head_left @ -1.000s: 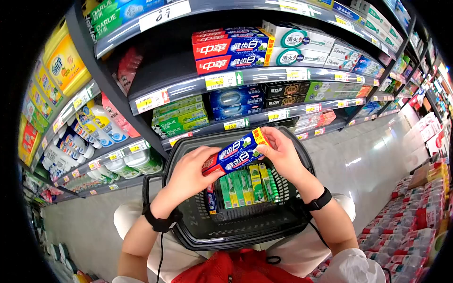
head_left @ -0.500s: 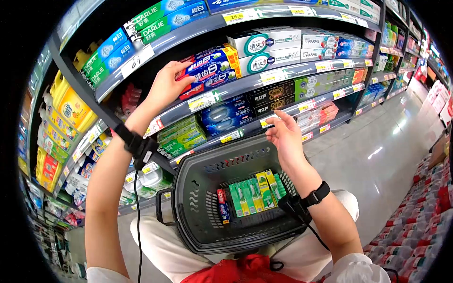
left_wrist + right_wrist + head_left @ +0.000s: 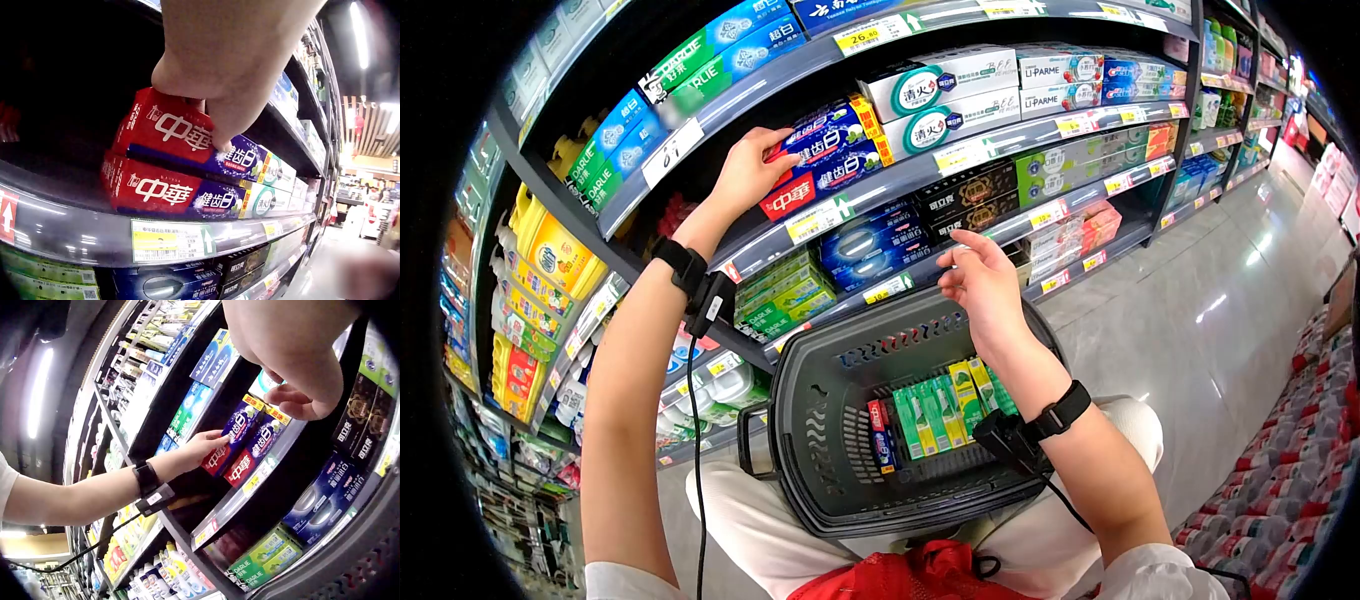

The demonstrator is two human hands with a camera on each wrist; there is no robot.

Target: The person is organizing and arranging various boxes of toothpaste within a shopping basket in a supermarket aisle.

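Red and blue toothpaste boxes [image 3: 846, 168] are stacked on the middle shelf beside white boxes. The left hand [image 3: 752, 168] grips the upper box at its red end; in the left wrist view its thumb lies on the front of that upper box [image 3: 181, 131], which rests over a lower box [image 3: 164, 190]. The right hand [image 3: 985, 290] hangs above the basket's far rim, fingers loosely bent and holding nothing. Inside the black basket [image 3: 820, 490] lie several green and yellow boxes [image 3: 930, 415] and one red and blue box [image 3: 883, 437].
White boxes [image 3: 945, 125] adjoin the stack on its right. Below are dark blue boxes [image 3: 868, 245], black boxes [image 3: 972, 200] and green boxes [image 3: 785, 295]. The basket stands between the person's knees [image 3: 750, 520]. Red-and-white packs [image 3: 1260, 500] are piled at the right.
The left hand and the box it held over the basket have gone up to the shelf stack. The right hand has let go of the box. The head view has turned rightward.
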